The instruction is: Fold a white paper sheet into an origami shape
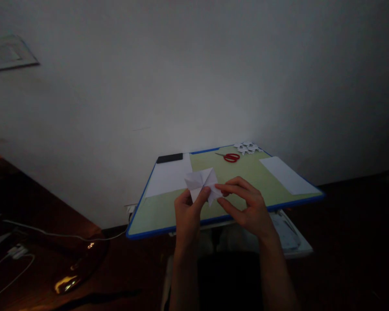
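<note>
While the folded white paper (195, 178) was held above the green, blue-edged tabletop (155, 218), its creased face was turned upward, presumably so that the folds could be seen as they were handled. Its near part was clasped by the left hand (188, 212), which was closed on it with the thumb pressed across the front, near where the creases met, probably as a steady support. The right hand (252, 211) was held half open, its thumb and forefinger set slightly apart at the paper's right-hand points; whether a point was firmly pinched could not be told. The red-handled scissors (231, 157) were laid at the far middle, and the folded paper pieces (247, 148) were clustered at the far right, likely to be out of the hands' way. At the left, a white sheet (165, 179) was weighted, perhaps deliberately, by a dark rectangular object (170, 158) on its far edge; another sheet (285, 175) was placed along the right side.
</note>
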A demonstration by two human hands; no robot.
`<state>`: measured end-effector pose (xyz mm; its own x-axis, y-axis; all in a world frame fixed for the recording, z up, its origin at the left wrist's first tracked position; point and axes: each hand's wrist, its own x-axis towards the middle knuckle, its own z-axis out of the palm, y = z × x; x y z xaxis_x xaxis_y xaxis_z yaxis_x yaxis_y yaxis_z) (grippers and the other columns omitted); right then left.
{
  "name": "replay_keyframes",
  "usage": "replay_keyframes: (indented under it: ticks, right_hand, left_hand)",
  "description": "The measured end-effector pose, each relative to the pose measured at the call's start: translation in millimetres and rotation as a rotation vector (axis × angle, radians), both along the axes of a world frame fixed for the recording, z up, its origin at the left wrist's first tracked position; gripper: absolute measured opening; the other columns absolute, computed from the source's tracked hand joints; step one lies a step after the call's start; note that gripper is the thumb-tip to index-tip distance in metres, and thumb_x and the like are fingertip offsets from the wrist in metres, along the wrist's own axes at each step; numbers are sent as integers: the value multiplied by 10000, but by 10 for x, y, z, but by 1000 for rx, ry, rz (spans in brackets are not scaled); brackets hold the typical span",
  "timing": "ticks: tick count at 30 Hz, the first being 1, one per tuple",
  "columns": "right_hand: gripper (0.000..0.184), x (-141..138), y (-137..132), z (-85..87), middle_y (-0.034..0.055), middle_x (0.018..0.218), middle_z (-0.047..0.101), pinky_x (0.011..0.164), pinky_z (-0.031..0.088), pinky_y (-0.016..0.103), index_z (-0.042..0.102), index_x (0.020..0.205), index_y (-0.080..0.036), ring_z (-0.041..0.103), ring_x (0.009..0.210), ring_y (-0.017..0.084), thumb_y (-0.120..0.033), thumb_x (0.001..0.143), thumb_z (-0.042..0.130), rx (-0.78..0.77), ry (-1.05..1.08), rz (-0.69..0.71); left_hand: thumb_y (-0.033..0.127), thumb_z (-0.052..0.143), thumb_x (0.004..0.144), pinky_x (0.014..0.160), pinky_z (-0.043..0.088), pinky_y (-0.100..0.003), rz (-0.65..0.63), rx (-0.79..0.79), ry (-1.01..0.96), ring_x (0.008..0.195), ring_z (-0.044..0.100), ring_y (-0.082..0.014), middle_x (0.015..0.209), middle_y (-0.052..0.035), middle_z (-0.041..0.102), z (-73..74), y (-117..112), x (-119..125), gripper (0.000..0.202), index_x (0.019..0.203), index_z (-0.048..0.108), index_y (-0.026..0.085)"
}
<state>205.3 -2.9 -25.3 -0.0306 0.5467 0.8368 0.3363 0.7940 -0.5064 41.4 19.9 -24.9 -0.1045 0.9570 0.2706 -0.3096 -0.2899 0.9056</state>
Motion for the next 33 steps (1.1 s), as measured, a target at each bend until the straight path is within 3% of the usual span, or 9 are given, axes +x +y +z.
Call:
replay_keyframes:
  ticks: [7, 13, 20, 27, 33]
  right_hand:
    - [330, 19, 8, 9, 14, 939, 678, 779, 571, 311, 793, 1245, -275, 682, 851, 163, -114, 958, 753, 6, 19, -11]
    - [259, 27, 11, 9, 10, 906, 705, 755, 568, 313, 805, 1198, -270, 692, 818, 162, -143, 983, 737, -12, 25, -24]
    - [351, 43, -29, 48, 38, 999, 742, 781, 562, 338, 796, 1240, -279, 704, 912, 193, -97, 951, 715, 9, -7, 29]
    - [207, 1, 68, 9, 15, 913, 700, 740, 571, 313, 833, 1099, -284, 691, 824, 173, -142, 953, 793, 44, 34, -76]
    - [82, -47, 89, 6, 31, 985, 681, 817, 588, 325, 783, 991, -262, 686, 909, 187, -191, 997, 741, -27, 102, -124]
  left_hand:
    - [417, 932, 777, 673, 494, -262, 9, 28, 109, 687, 638, -157, 760, -44, 787, 5, 13, -32, 296, 828, 851, 138]
    - [349, 951, 754, 729, 549, -269, -20, 58, 78, 795, 714, -189, 911, -70, 838, 65, 0, 1, 321, 991, 849, 157]
    - [357, 935, 797, 764, 563, -266, -51, 79, 59, 824, 725, -185, 940, -68, 845, 52, 2, -19, 277, 979, 856, 164]
    - [363, 934, 809, 858, 578, -301, -87, 90, 9, 920, 754, -212, 1023, -85, 846, 21, -2, 1, 316, 1039, 845, 167]
    - [333, 946, 792, 876, 584, -307, -53, 123, 18, 955, 759, -221, 1048, -77, 839, 32, -27, 55, 362, 1090, 814, 174]
